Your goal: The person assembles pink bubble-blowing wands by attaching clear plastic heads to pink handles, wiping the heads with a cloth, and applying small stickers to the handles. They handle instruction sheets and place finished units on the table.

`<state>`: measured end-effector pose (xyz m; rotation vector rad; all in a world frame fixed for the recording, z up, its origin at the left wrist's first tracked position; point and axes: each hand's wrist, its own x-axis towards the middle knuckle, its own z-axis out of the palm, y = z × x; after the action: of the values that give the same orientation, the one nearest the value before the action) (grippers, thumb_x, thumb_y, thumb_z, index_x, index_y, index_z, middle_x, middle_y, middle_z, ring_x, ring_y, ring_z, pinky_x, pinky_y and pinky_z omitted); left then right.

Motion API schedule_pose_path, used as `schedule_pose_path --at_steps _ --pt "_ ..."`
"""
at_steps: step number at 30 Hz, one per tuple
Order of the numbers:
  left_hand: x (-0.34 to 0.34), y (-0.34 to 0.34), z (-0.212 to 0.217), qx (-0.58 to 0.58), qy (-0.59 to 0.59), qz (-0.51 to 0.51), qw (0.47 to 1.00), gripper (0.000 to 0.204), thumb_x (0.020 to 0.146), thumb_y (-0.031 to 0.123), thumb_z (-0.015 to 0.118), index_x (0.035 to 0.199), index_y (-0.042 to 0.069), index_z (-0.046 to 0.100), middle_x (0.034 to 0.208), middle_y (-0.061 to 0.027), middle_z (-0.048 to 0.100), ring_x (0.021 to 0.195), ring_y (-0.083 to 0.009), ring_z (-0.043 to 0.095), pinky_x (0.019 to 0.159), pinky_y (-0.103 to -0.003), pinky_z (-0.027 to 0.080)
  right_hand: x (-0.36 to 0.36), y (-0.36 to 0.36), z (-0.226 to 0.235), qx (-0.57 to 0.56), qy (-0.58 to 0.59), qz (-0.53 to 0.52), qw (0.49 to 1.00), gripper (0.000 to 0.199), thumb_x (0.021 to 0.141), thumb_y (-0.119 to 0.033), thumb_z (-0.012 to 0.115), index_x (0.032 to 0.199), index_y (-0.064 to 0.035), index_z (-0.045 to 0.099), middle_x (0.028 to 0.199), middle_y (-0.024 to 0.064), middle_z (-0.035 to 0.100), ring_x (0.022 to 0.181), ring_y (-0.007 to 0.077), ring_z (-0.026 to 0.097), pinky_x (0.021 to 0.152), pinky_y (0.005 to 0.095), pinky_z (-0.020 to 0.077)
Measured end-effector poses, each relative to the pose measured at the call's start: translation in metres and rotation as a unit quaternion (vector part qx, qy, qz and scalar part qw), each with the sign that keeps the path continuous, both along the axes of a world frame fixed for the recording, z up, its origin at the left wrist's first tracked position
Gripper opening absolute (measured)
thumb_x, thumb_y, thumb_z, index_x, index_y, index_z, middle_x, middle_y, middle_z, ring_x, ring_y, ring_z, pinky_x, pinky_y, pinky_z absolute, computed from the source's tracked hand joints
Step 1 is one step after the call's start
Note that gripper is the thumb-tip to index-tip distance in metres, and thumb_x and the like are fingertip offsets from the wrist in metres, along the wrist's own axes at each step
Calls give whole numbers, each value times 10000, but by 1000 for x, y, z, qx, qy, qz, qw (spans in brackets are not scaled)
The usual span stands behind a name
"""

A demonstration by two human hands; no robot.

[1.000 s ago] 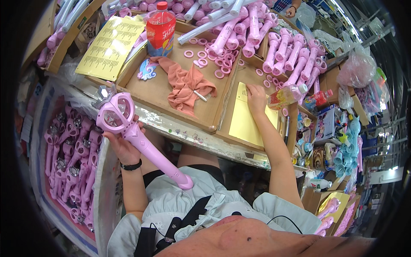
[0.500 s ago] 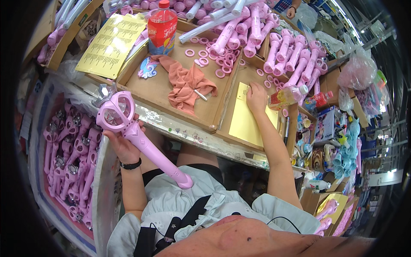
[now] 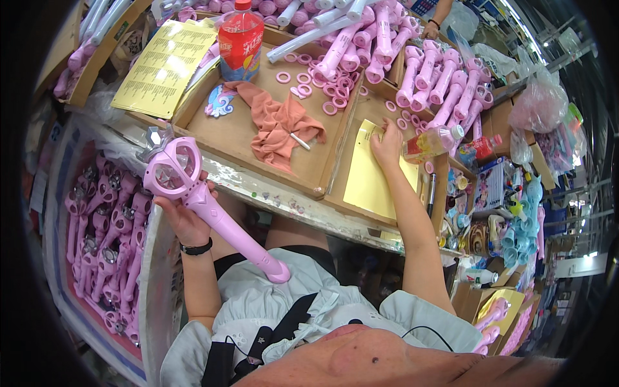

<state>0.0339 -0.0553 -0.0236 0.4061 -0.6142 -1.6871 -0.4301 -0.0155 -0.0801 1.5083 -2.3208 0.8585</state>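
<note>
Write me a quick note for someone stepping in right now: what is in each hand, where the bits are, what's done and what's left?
Left hand: grip closed around the pink toy wand, held up over the lap, ring-shaped head upward.
Right hand: reaching onto the yellow sticker sheet in the right cardboard tray, fingers on its top edge; I can't tell whether it has picked anything.
Nearby: pink rings and an orange cloth in the middle tray, pink handles piled behind, wands in the bin at left.
Done: many wands lie in that bin.
Left: many handles and rings are still loose.

yellow printed sheet (image 3: 164, 68) top left, red-label bottle (image 3: 240, 40) beside
</note>
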Motion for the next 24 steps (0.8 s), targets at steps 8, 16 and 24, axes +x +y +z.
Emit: schedule_pose_path --at_steps 8,16,24 --pt "0 -1 -2 -1 6 -3 1000 868 767 665 550 1298 -3 394 1106 -191 543 910 -281 569 739 -370 501 1 3 0 -37 58 34 997 224 785 -71 569 994 -51 646 956 128 604 971 293 535 912 408 368" --pt "-1 -1 -4 0 39 -21 999 851 777 657 542 1302 2 396 1123 -194 535 925 -290 568 757 -378 505 8 4 5 -24 112 6 993 166 795 -107 597 931 -80 690 906 92 643 901 273 577 828 392 429" --pt "-4 -1 -4 -4 36 -19 999 835 789 644 537 1308 6 389 1132 -200 529 936 -297 565 767 -386 506 13 4 7 -10 93 -12 996 180 806 -127 595 950 -89 696 939 84 658 915 256 583 797 361 468"
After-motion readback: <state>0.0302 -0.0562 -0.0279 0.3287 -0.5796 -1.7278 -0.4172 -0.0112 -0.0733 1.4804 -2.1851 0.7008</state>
